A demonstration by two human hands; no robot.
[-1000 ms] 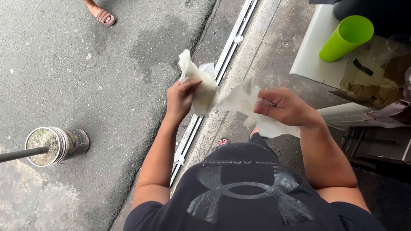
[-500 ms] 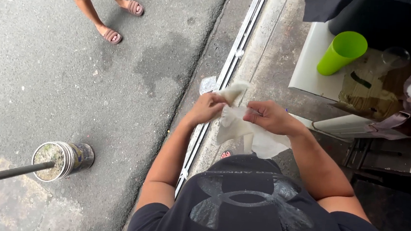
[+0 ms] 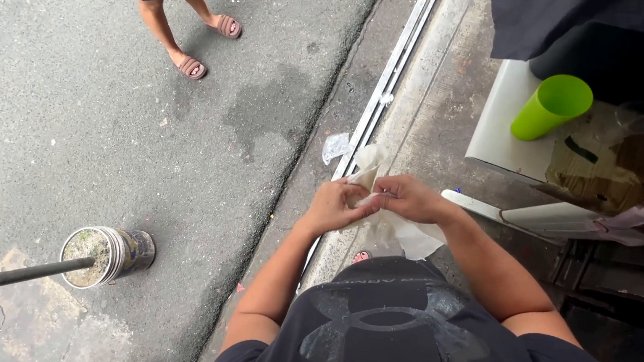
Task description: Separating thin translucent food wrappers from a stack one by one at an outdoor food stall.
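Item: street-side handling of a thin plastic bag, seen from above our own chest.

Road surface (image 3: 96, 132): grey asphalt, largest thing in view, with a damp patch near the kerb. A metal floor track (image 3: 391, 79) runs along its edge beside the concrete sill.

Counter (image 3: 498, 126): pale, at right, carrying a green cup (image 3: 551, 107) lying tilted and some clear wrapping; well apart from our hands.

Bystander's legs (image 3: 174, 16): in sandals, top left, not ours.

Tin can on a pole (image 3: 105, 254): lower left, on the road.

Scrap of clear plastic (image 3: 335, 145): on the ground near the track.

White plastic bag (image 3: 402, 233): held in front of our waist, above the sill, hanging slack below the fingers.

Left hand (image 3: 333, 205): curled closed, pinching the bag's upper edge.

Right hand (image 3: 406, 198): likewise closed, fingertips gripping the same edge, touching the left.

Handling note: as we judge it, the film is being worked at its mouth. Done well, we keep the pinch light, rub the layers apart with thumb and forefinger rather than tugging, and hold the edge taut so it does not tear.
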